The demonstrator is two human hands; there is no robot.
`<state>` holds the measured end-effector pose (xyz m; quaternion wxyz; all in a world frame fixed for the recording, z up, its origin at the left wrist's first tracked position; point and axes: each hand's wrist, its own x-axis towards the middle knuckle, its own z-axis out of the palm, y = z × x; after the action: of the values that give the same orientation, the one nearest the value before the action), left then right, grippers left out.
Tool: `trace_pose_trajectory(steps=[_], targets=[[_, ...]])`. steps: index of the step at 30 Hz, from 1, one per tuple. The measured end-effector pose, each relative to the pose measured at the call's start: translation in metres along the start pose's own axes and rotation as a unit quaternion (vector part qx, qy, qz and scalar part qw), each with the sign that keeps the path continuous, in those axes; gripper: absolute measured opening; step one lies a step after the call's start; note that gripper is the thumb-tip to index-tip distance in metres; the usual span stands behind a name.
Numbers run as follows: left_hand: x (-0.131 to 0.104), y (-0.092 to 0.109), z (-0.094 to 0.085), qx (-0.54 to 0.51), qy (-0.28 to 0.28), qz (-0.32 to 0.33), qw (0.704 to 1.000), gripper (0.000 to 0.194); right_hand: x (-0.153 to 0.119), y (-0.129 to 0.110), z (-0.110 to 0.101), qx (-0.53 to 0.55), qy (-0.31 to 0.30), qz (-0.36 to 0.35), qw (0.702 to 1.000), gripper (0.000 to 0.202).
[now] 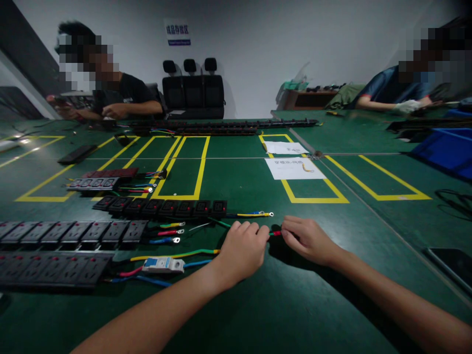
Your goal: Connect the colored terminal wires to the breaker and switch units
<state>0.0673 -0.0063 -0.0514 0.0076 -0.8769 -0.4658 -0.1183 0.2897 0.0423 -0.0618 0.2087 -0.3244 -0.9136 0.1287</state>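
My left hand (243,248) is closed around a green wire (221,222) that runs back toward a row of black socket modules (165,206). Between the two hands shows a short red-sleeved piece of the wire (276,233). My right hand (308,238) pinches its far end, and the tip is hidden by the fingers. Close to my left wrist, a yellow-green wire (199,252) and a blue wire (201,263) pass behind the arm. A white circuit breaker (163,265) lies left of that wrist, beside a second socket strip (51,270).
More socket strips (73,233) with ring-lug wires lie at left. White paper sheets (295,168) rest on the green table (236,305) inside yellow tape lines. A phone (452,265) and a blue bin (450,152) are at right. Two people sit across the table.
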Motion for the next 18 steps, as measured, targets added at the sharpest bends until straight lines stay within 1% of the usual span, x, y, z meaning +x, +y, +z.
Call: trace_pose_trajectory(steps=[18], targets=[[-0.0002,0.0004,-0.0015,0.000,0.003,0.002,1.000,0.012,0.0010,-0.0012,-0.0015,0.000,-0.001,0.004,1.000,0.028]])
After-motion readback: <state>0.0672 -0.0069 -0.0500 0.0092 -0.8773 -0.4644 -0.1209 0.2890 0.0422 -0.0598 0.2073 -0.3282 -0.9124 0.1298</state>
